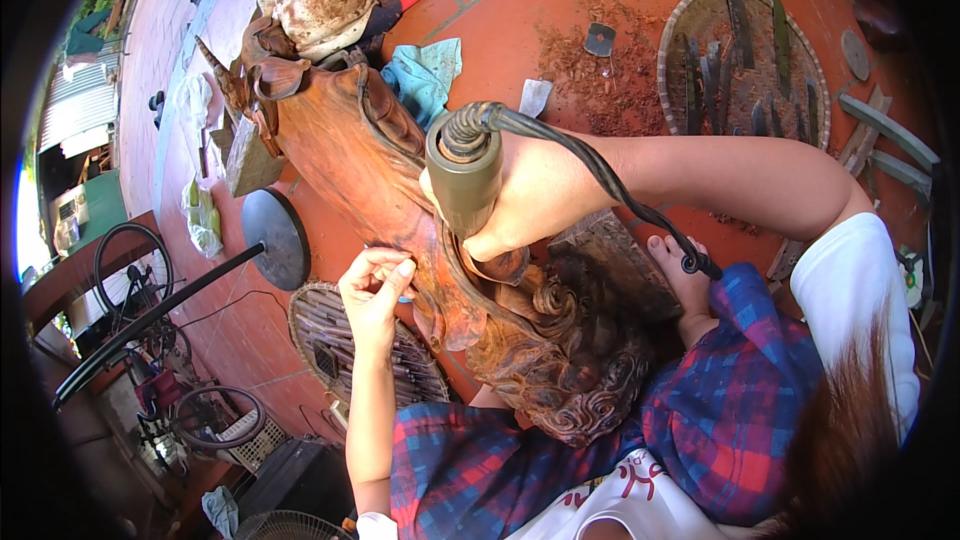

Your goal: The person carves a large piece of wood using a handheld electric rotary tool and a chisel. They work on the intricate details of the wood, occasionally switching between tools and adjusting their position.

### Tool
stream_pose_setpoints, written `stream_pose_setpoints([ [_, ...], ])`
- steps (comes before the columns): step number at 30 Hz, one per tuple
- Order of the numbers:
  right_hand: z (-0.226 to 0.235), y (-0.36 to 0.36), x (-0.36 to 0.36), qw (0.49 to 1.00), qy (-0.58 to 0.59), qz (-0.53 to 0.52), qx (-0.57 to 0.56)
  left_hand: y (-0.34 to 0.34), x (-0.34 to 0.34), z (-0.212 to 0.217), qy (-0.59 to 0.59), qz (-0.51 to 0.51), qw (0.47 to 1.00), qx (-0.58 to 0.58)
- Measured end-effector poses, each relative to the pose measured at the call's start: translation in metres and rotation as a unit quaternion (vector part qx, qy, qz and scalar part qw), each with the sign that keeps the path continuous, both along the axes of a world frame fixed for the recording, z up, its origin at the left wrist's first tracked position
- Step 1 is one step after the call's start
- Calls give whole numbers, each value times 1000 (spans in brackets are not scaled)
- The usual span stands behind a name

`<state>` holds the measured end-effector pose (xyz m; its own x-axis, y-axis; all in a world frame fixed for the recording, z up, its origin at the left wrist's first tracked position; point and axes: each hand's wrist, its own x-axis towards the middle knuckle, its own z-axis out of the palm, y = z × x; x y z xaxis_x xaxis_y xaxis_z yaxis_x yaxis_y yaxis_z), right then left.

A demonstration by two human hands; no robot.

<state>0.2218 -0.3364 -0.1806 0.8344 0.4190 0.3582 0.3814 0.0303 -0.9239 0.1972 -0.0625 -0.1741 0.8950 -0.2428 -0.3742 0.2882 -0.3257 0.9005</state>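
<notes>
A large reddish-brown wood carving [340, 155] lies slantwise before me, its near end of carved curls between my legs. My right hand [535, 190] is wrapped round the dark green body of a corded cylindrical power tool [466, 185], held upright against the middle of the carving. The black cord [600, 165] coils off its top and runs over my right forearm. The tool's working end is hidden beneath my hand. At the carving's left edge, my left hand [375, 285] has thumb and fingertips pressed together; whether something small sits between them cannot be made out.
Wood blocks [250, 158] prop the carving. A round woven tray [668, 60] with several dark flat strips lies far right; another [297, 315] with several stick-like tools lies left. A black disc base with a pole [275, 238] stands left. A blue cloth [425, 75] lies beyond the carving.
</notes>
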Motion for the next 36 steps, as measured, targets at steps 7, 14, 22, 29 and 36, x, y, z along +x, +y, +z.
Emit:
stream_pose_setpoints([
  [7,-1,-5,0,995,81,54,-36,1,0,-1,5,1,1000,2],
  [14,-9,3,3,999,32,-4,31,2,0,0,1,2,1000,11],
  [22,-3,-4,1,996,61,48,-46,-1,1,2,-5,-2,1000,4],
  [29,-4,-2,1,996,46,39,-64,3,0,-1,-4,1,1000,2],
  [36,-7,3,3,999,-21,-29,-19,1,1,-2,-3,-2,1000,-2],
])
